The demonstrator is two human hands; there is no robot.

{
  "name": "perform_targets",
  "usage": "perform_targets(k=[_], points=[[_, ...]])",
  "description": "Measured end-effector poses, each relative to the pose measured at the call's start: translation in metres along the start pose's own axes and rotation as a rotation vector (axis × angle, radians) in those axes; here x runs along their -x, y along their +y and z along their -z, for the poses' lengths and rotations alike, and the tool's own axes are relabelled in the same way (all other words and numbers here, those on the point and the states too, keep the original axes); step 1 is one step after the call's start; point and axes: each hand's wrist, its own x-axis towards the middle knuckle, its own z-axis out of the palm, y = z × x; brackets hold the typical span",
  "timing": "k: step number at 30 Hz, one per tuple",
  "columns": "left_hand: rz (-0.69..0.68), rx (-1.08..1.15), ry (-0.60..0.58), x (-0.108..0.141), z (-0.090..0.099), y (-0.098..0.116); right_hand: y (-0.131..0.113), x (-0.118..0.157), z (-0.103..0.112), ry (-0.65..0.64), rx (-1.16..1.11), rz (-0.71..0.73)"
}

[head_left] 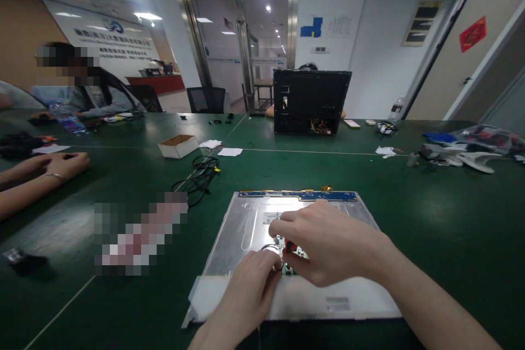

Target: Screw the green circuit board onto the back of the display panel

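Note:
In front of me a flat display panel lies metal back up, with a blue circuit strip along its far edge. A small green circuit board sits near its middle, mostly covered by my hands. My right hand is closed over this board around a red-and-black tool; most of the tool is hidden, so I cannot tell its exact kind. At the board's left side my left hand has its fingers pinched together, close to a thin dark wire. What its fingertips hold is hidden.
Black cables lie beyond the panel's left corner, near an open cardboard box. A black computer case stands at the back. Another person's hands rest at the left. Plastic parts lie at the right.

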Motion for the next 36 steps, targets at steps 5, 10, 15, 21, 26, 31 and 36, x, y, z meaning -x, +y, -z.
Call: perform_targets(k=[5, 10, 15, 21, 26, 31, 36], points=[[0.003, -0.004, 0.01, -0.0021, 0.0011, 0.0019, -0.0009, 0.0011, 0.0017, -0.005, -0.007, 0.019], [0.009, -0.003, -0.006, -0.0016, -0.0005, 0.0004, 0.0, -0.0004, 0.0005, -0.005, 0.013, -0.012], [0.006, -0.003, -0.003, -0.0011, 0.0003, 0.0012, 0.0, -0.0022, -0.0003, 0.012, 0.014, -0.047], [0.002, -0.002, 0.001, -0.0028, 0.0024, 0.0033, 0.0007, -0.0008, -0.0011, 0.029, 0.002, -0.013], [-0.003, -0.014, 0.006, -0.0024, 0.0017, 0.0021, 0.0005, 0.0019, -0.0009, 0.027, -0.008, 0.016], [0.012, -0.006, -0.016, -0.0015, 0.0007, 0.0012, 0.0004, 0.0004, -0.0001, -0.003, -0.001, 0.016], [0.026, 0.011, -0.026, -0.0009, -0.0003, 0.0001, 0.0007, -0.0016, -0.0015, 0.004, 0.021, -0.013]])
